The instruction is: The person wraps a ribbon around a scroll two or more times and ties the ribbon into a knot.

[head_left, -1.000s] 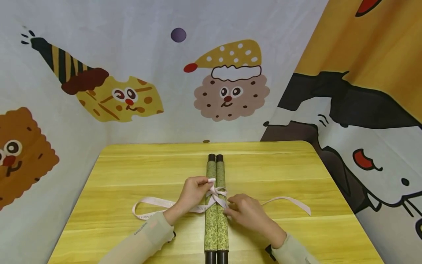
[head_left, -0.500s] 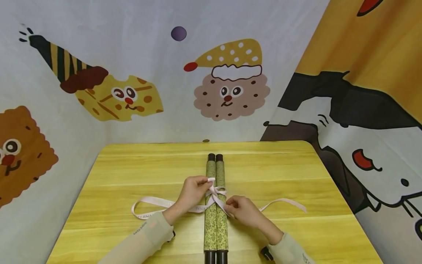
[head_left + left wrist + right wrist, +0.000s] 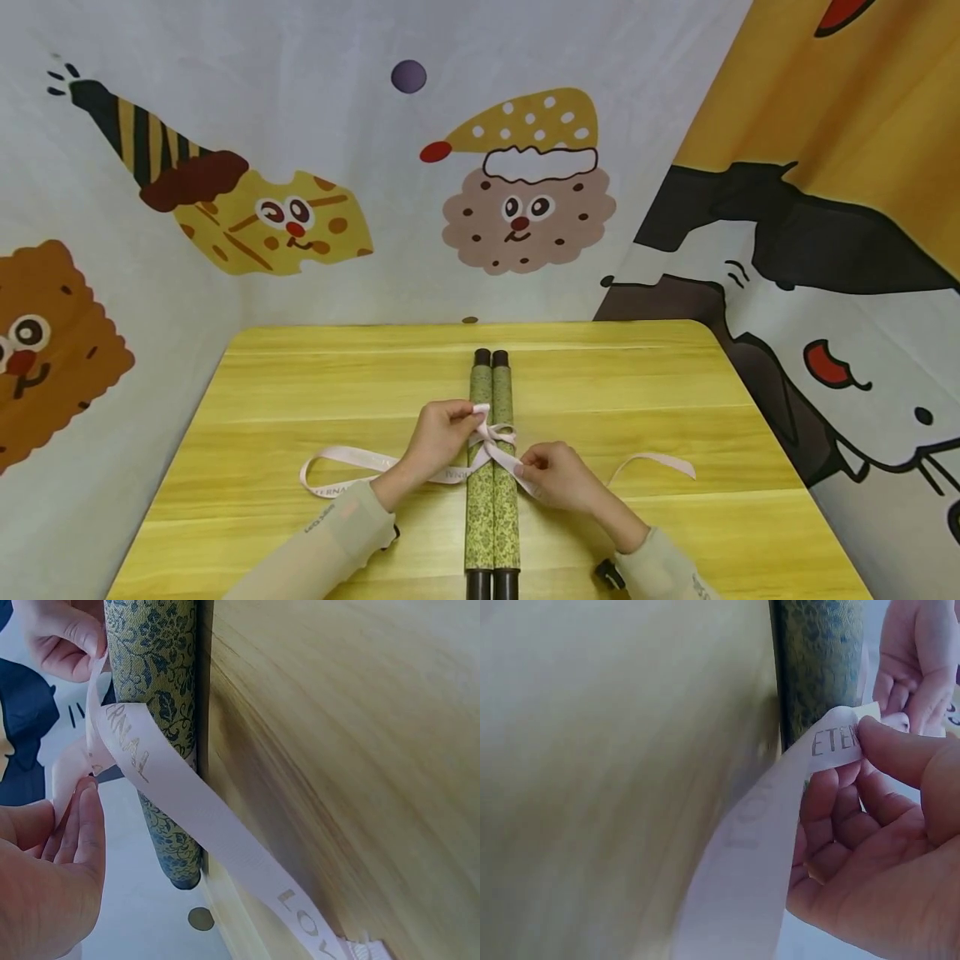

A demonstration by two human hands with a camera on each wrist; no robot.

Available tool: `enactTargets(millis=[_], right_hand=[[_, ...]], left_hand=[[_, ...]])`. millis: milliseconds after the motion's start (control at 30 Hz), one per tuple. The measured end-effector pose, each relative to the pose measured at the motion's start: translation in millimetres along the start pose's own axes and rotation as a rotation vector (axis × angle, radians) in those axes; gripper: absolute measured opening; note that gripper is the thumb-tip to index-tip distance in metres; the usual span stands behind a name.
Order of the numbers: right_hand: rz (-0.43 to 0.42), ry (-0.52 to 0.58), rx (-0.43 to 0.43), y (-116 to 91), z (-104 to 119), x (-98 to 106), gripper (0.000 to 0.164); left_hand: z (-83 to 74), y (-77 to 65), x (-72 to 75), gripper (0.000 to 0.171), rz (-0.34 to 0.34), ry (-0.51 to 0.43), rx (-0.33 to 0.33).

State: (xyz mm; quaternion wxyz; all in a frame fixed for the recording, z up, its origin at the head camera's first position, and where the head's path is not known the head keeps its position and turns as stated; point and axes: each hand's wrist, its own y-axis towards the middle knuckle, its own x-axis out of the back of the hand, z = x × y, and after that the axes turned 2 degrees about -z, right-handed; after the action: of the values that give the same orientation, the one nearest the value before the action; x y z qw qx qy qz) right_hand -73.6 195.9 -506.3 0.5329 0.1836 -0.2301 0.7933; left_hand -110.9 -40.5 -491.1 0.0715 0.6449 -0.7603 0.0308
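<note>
Two rolled scrolls (image 3: 480, 521) lie side by side on the table, covered in green floral cloth with dark end knobs. A pale pink ribbon (image 3: 491, 451) with printed lettering goes across both and crosses over itself near their middle. My left hand (image 3: 440, 437) pinches a folded part of the ribbon above the left scroll; the left wrist view shows thumb and fingertips closed on it. To the right of the scrolls, my right hand (image 3: 562, 477) pinches another stretch of the ribbon (image 3: 832, 742) between thumb and fingers. Part of the crossing is hidden in both wrist views.
A yellow wood-grain table (image 3: 337, 367) bears the scrolls. The ribbon's left length (image 3: 348, 456) loops on the tabletop, and its right tail (image 3: 667, 460) curls beyond my right hand. Cartoon-printed cloth (image 3: 322, 100) hangs behind the table and along its sides.
My right hand has shifted slightly right and drawn the crossing ribbon strand out with it. The ribbon's right tail has slid a little left. My left hand stays in place.
</note>
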Motion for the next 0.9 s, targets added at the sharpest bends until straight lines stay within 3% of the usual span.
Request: enactTargets(millis=[267, 433, 700, 800, 900], right_hand=[[-0.018, 0.067, 0.023, 1.0, -7.8, 17.8, 0.013], [0.057, 0.133, 0.038, 0.7, -11.9, 25.7, 0.008], [0.242, 0.126, 0.01, -0.6, -13.4, 28.6, 0.013], [0.258, 0.162, 0.042, -0.3, -15.3, 26.2, 0.013], [0.214, 0.22, 0.08, 1.3, -17.9, 21.3, 0.01]], left_hand=[[-0.8, -1.1, 1.8, 0.013, 0.008, -0.005, -0.001], [0.9, -0.4, 3.5, 0.013, 0.02, 0.012, 0.009], [2.8, 0.4, 3.8, 0.013, 0.022, 0.007, 0.009], [2.0, -0.2, 2.5, 0.013, 0.01, -0.013, 0.012], [1.8, -0.5, 1.7, 0.014, 0.006, -0.019, 0.015]])
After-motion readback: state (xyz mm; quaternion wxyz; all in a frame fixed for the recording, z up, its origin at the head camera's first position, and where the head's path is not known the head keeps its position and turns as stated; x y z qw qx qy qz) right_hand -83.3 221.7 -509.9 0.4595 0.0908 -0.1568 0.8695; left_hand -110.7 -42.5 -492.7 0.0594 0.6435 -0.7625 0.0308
